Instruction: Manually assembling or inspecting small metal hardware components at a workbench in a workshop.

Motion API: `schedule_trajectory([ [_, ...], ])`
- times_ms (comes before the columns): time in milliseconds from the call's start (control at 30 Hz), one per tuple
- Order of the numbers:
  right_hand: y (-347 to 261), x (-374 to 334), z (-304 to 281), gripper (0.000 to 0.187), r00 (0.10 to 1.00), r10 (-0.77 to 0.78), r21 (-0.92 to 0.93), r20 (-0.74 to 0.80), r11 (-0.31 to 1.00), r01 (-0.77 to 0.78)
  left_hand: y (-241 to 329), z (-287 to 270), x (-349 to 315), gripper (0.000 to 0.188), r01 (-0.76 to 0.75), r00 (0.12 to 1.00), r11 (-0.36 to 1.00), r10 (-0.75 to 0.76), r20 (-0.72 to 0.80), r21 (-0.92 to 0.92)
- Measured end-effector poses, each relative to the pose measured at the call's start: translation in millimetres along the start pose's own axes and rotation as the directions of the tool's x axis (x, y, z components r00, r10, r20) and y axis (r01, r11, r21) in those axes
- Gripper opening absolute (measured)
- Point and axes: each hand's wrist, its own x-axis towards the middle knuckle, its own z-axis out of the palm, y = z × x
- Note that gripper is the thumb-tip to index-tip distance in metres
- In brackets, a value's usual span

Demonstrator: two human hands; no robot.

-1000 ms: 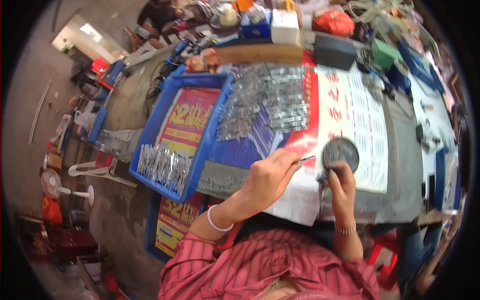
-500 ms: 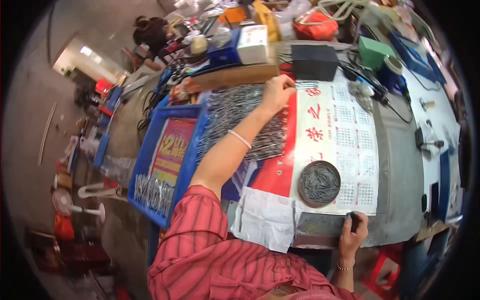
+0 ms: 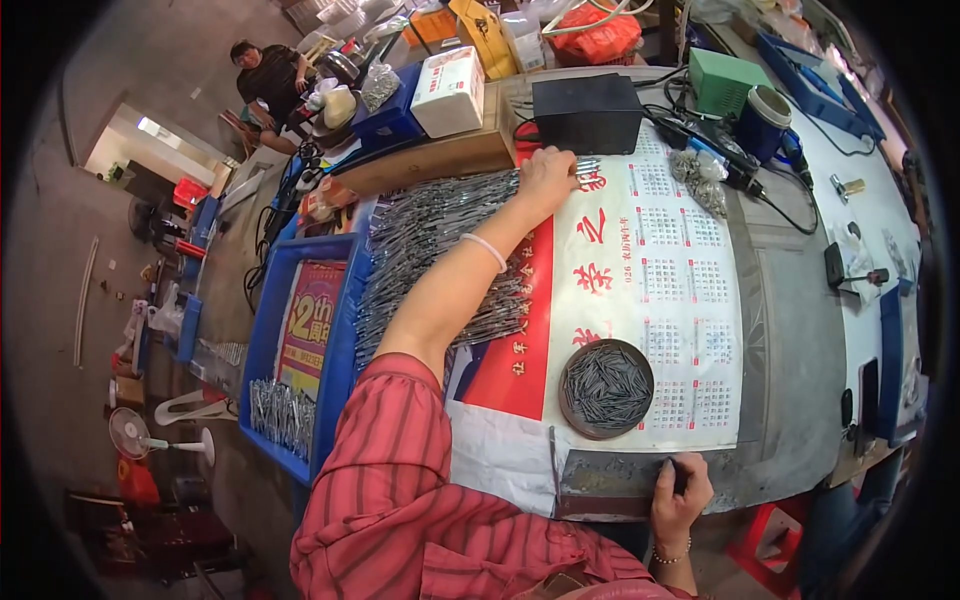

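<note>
My left hand (image 3: 548,182) reaches to the far side of the bench, fingers closed against a few slim shiny metal parts (image 3: 589,168). Its fingers hide what they grip. Under and beside my left forearm spreads a wide pile of slim metal parts (image 3: 440,250), lying mostly crosswise. My right hand (image 3: 682,492) is at the near edge of the bench, closed, with something dark at the fingertips that I cannot make out. Just beyond it, a round brown dish (image 3: 567,405) holds many small dark grey metal pieces (image 3: 608,388) on a printed calendar sheet (image 3: 690,330).
A blue tray (image 3: 352,300) with metal parts stands left of the pile. Behind are a wooden box (image 3: 440,160), a black box (image 3: 588,115), a green box (image 3: 728,82) and a blue mug (image 3: 765,125) among cables. A white cloth (image 3: 500,450) lies near me. Another person (image 3: 275,85) sits far left.
The view has shifted, so the bench things appear farther left. My left hand now covers more of the slim parts at its fingertips. My right hand stays closed at the near edge.
</note>
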Motion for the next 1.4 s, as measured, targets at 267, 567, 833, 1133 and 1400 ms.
schedule_trajectory([
  [267,-1.8,6.7,4.4,0.006,0.999,-0.049,-0.006,0.011,0.999,0.049,-20.9,-10.2,-4.5,0.010,-0.084,0.991,0.946,0.112,-0.071,0.313],
  [567,6.2,-8.4,7.0,0.006,0.997,-0.016,-0.041,-0.079,0.999,0.012,59.4,-57.8,-35.2,0.010,-0.038,0.963,0.998,0.049,-0.266,0.046],
  [833,-6.3,-6.1,11.3,0.007,0.986,-0.148,-0.093,-0.076,0.986,0.141,178.0,-201.2,-177.1,0.015,-0.282,0.952,0.762,0.148,-0.267,-0.583],
  [1133,-12.3,-37.2,30.4,0.009,0.978,-0.196,-0.145,-0.067,0.972,0.185,166.9,-238.0,-358.5,0.012,-0.067,0.997,0.607,0.016,-0.072,-0.792],
  [1400,12.1,-39.1,35.6,0.007,0.979,-0.202,-0.235,-0.018,0.953,0.192,109.5,-209.7,-446.9,0.012,0.174,0.917,0.711,-0.370,-0.151,-0.681],
])
